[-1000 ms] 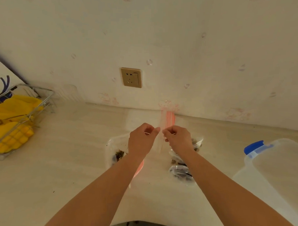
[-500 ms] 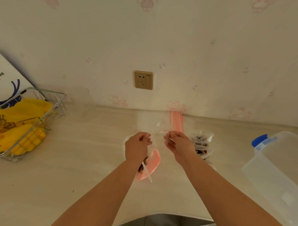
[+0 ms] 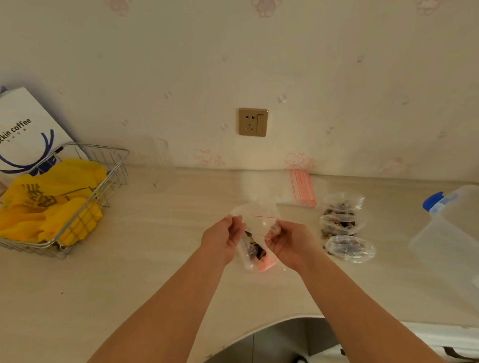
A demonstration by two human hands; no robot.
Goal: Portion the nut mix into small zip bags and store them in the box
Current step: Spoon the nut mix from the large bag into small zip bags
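While the left hand (image 3: 221, 241) and right hand (image 3: 286, 241) pinch a clear zip bag (image 3: 258, 221) between curled fingers, a paper bag (image 3: 19, 136) reads "luckin coffee".

Filled bags (image 3: 344, 229) lie left of box (image 3: 460, 243).

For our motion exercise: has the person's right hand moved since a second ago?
Yes. The right hand has drawn back toward the person and slightly left, away from the stack of empty zip bags.
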